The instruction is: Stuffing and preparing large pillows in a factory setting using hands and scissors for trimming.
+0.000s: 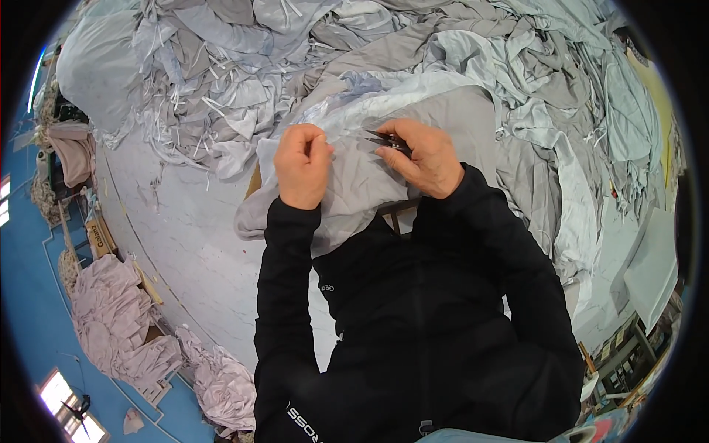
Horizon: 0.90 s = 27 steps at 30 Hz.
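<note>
Left hand: the left hand (301,164) is closed in a loose fist, thumb and fingertips (319,142) pinching a fold of the pale grey woven fabric piece (354,188) spread in front of the person.
Right hand: the right hand (422,157) is curled around a pair of small dark metal thread snips (385,139), fingers closed on the handles; the pointed tips stick out past the fingers toward the left hand.
Snips: the blades lie just above the cloth, between the two hands; I cannot tell whether the tips touch the cloth.
Fabric piece: it lies directly under both hands, its near edge draping down toward the person's black long-sleeved jacket (413,325), its far edge running up beyond the fingertips into the pile.
Pile: a large heap of crumpled grey and light blue-grey cloth pieces (384,52) fills the table beyond the fingertips and spreads to the right of the right hand.
Table: the light grey flat worktable surface (185,236) shows bare to the left of the left hand's knuckles.
Floor side: bundles of pale pink-grey cloth (118,310) lie well off to the left, below the table edge, on a blue floor (29,295).
</note>
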Tool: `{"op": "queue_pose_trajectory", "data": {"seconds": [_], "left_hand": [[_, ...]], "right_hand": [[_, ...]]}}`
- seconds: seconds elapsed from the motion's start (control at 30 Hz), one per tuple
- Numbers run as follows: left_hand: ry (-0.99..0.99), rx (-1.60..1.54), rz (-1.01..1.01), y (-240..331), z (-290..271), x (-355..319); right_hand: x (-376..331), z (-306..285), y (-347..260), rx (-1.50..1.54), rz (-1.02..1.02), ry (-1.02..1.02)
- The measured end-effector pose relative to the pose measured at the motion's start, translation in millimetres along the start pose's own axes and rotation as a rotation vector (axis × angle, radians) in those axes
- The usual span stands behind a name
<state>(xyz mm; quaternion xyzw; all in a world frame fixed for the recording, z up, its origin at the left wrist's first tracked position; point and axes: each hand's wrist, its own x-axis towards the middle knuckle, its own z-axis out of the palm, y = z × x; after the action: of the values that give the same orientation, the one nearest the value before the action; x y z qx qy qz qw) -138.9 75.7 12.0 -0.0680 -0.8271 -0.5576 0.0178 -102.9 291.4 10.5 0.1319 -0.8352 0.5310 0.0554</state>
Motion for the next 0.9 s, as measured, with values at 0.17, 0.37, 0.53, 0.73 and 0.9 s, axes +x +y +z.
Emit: {"op": "queue_pose_trajectory", "data": {"seconds": [0.17, 0.37, 0.53, 0.73, 0.9], "left_hand": [[0.334, -0.300, -0.162, 16.7, -59.4, -21.7], [0.646, 0.369, -0.305, -82.2, -202.6, -97.5], [0.365, 0.668, -0.492, -182.1, -205.8, -141.6], [0.317, 0.694, -0.644, -208.1, -178.3, -142.4], [0.240, 0.835, -0.655, -195.2, -180.0, -120.7]], "right_hand": [[-9.0, -3.2, 6.8, 0.106, 0.147, 0.031], [-25.4, -25.7, 12.1, 0.155, 0.239, 0.250], [-43.1, -60.7, 45.2, 0.122, 0.257, 0.436], [-53.1, -73.0, 42.5, 0.279, 0.397, 0.500], [-61.4, -85.0, 43.7, 0.067, 0.419, 0.602]]}}
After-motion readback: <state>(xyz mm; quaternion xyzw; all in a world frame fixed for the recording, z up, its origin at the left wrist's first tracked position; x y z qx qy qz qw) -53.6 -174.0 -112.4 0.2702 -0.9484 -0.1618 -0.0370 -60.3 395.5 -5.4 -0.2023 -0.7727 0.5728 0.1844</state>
